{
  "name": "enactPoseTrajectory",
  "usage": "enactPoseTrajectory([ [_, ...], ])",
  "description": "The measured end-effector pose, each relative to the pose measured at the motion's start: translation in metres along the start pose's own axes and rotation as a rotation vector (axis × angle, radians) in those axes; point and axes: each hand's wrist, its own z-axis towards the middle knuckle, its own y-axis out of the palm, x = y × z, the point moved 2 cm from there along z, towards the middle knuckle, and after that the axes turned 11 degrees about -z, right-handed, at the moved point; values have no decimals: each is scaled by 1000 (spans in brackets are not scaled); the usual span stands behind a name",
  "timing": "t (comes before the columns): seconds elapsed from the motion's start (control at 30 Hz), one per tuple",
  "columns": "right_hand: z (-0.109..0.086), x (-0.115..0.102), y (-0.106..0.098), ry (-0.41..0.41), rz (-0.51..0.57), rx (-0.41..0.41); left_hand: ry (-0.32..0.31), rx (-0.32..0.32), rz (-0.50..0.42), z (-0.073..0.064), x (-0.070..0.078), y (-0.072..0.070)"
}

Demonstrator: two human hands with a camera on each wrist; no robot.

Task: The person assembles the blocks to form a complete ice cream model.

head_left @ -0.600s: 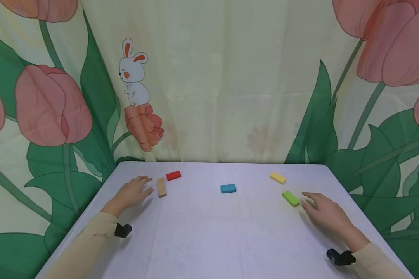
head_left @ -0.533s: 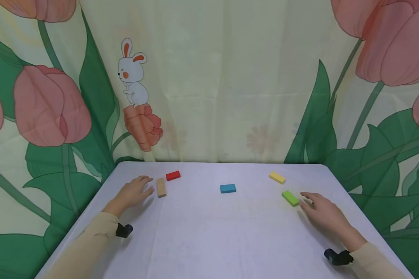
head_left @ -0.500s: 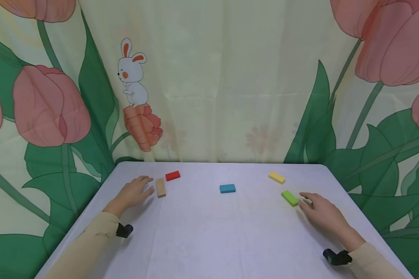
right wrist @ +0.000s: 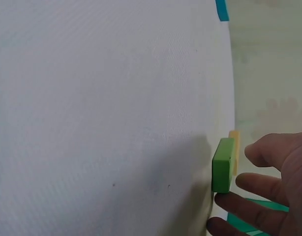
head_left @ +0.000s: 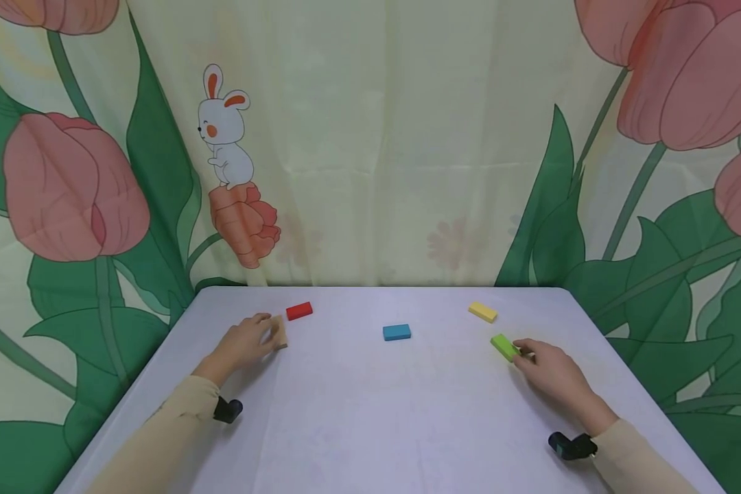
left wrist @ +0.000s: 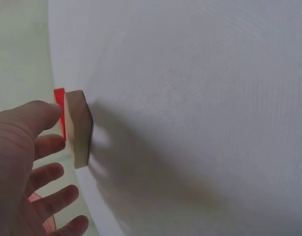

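Observation:
On the left, a plain wooden block [head_left: 280, 332] lies on the white-covered table, partly hidden by my left hand [head_left: 242, 346]. In the left wrist view that hand's thumb [left wrist: 40, 115] and spread fingers are right beside the wooden block [left wrist: 78, 128], relaxed and not closed around it. A green block [head_left: 504, 348] lies to the right, with the fingertips of my right hand [head_left: 552, 370] at its near end. The right wrist view has the thumb [right wrist: 269, 151] and loosely bent fingers parted close to the green block [right wrist: 223, 164].
Behind the wooden block is a red block [head_left: 299, 311]. A blue block [head_left: 397, 333] lies mid-table, and a yellow block [head_left: 482, 312] sits behind the green one. A patterned curtain [head_left: 346, 171] hangs along the table's back edge [head_left: 377, 287].
My left hand has moved right and now overlaps the wooden block. My right hand has moved left to the green block's end. The head view has shifted slightly; the blocks stay put.

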Motion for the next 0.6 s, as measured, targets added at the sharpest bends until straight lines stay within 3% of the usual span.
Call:
enactPoseTrajectory([
  [0.3,9,-4,6,34,14,3,12,9,20,0,0,8],
  [0.6,16,-5,5,156,74,-1,38,16,-32,-4,-1,9],
])
